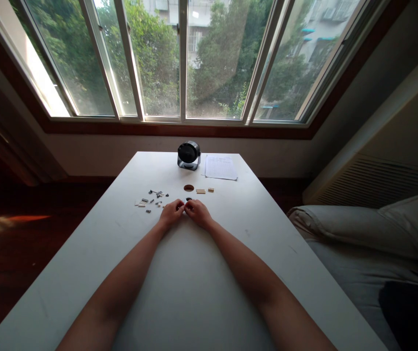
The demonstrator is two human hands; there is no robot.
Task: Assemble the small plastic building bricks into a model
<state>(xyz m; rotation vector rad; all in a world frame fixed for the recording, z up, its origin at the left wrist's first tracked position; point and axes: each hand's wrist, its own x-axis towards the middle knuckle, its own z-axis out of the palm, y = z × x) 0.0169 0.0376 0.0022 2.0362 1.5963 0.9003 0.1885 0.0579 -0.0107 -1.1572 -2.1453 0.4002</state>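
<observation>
Small parts (pixel 149 199) lie beside both hands; sheet's (pixel 220 167) writing is unreadable.

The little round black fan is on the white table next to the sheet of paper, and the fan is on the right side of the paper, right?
Not quite. The head view shows the small round black fan on the white table beside the printed sheet of paper, but to the left of the paper.
</observation>
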